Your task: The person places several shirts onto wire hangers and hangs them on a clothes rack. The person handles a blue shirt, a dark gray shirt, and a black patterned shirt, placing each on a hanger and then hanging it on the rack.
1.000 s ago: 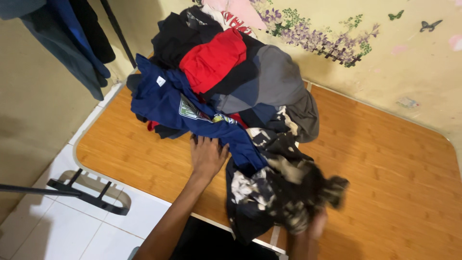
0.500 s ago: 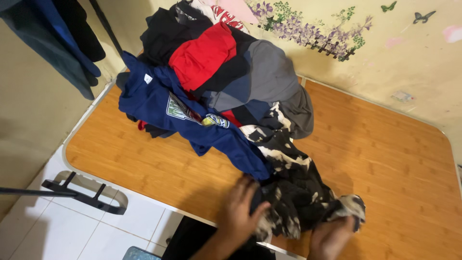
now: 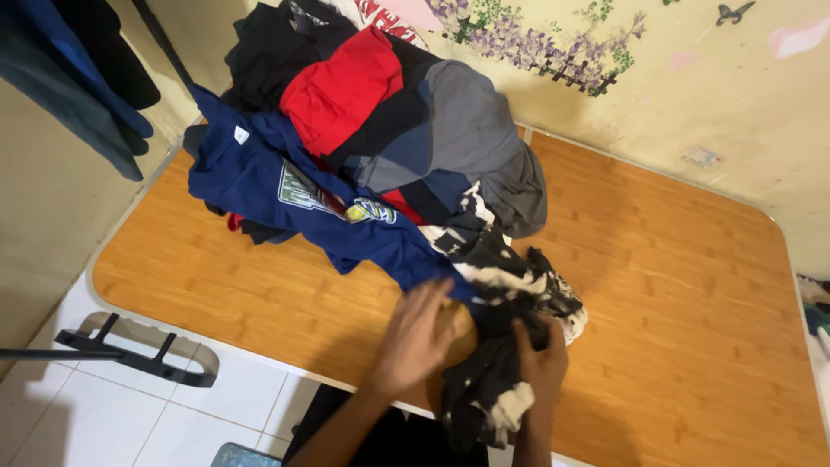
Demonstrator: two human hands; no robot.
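Black-and-white mottled garment [image 3: 506, 303] now lies bunched at the near edge of the bench [image 3: 674, 285], just in front of the clothes pile [image 3: 372, 147], where a second ago it was spread wider and trailing off that edge. The right hand [image 3: 540, 359] has closed on its crumpled cloth. The left hand [image 3: 419, 333], earlier flat beside the navy shirt [image 3: 294, 195], has moved over and rests open against the garment, fingers spread, so both hands have gathered it clear of the pile.

Partly buried under the blue shirt [image 3: 294, 186]: black-and-white garment [image 3: 510, 285]. Blurred: left hand [image 3: 415, 337]. Cut off at top edge: clothes pile [image 3: 415, 112].
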